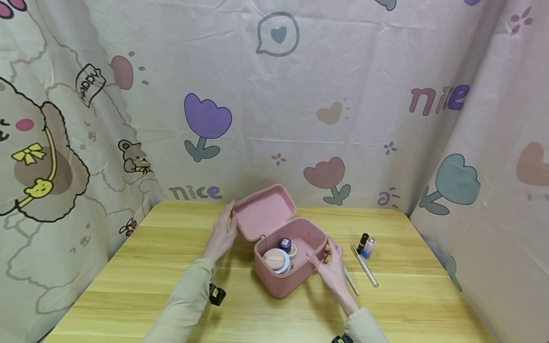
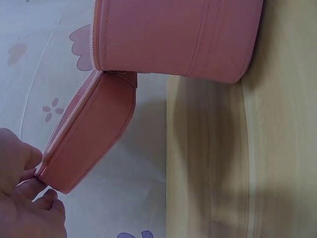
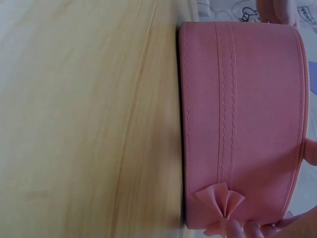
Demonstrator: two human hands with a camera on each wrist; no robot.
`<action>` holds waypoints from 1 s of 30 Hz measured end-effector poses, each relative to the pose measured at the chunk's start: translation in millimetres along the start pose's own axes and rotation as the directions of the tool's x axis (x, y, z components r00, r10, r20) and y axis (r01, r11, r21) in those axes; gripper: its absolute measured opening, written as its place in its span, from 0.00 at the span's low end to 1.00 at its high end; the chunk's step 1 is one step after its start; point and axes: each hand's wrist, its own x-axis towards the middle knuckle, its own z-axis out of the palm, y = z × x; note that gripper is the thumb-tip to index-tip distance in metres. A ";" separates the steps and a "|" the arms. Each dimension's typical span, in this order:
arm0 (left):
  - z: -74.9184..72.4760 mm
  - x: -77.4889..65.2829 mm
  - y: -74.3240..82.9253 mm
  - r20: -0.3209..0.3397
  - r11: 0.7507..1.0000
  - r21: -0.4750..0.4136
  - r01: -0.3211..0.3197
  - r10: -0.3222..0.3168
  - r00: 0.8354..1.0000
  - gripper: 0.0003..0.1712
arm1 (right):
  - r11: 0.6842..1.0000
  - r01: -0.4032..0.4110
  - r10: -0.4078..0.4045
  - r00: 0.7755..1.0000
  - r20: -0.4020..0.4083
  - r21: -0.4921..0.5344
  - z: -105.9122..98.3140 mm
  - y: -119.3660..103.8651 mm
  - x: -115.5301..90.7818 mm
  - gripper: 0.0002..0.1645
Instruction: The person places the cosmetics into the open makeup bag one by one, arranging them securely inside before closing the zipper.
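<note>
A pink zip-up makeup case [image 1: 276, 285] stands on the table with its lid [image 1: 267, 212] swung up to the left. My left hand [image 1: 220, 236] pinches the lid's outer corner between thumb and fingers; the left wrist view shows this lid [image 2: 91, 131] from outside. My right hand [image 1: 331, 270] grips the case's right side, thumb over the rim and fingers outside, near a pink bow [image 3: 221, 202]. Inside lie a round compact with a pale pink puff [image 1: 276, 260], a small dark-blue capped container [image 1: 285, 244] and a little pale round item [image 1: 292, 250].
Right of the case lie a silver pen-like stick [image 1: 365, 267] and a thin white stick [image 1: 351, 281], partly behind my right hand. A black tube [image 1: 362, 242] and a pink-and-blue bottle [image 1: 368, 248] are just beyond. Printed curtain [image 1: 266, 95] surrounds the wooden table [image 1: 141, 286].
</note>
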 end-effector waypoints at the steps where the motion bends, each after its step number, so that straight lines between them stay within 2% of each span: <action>1: -0.1 -0.4 -0.3 -0.009 1.000 0.001 -0.002 0.002 1.000 0.30 | 1.000 -0.006 0.006 1.000 0.006 0.001 -0.2 0.0 0.2 0.54; 14: -4.2 -14.4 1.0 -0.107 0.998 -0.024 -0.064 0.061 0.992 0.26 | 0.999 -0.030 0.029 0.998 0.050 0.015 -5.3 -1.3 8.8 0.51; 25: -5.9 -29.5 1.4 -0.162 0.994 -0.021 -0.109 0.105 0.981 0.27 | 1.000 -0.012 0.012 1.000 -0.001 0.026 -2.9 0.1 12.0 0.43; 30: -5.0 -36.2 3.4 -0.188 0.992 -0.010 -0.127 0.123 0.975 0.27 | 0.999 0.017 -0.018 1.000 0.006 0.032 -4.8 0.2 7.0 0.38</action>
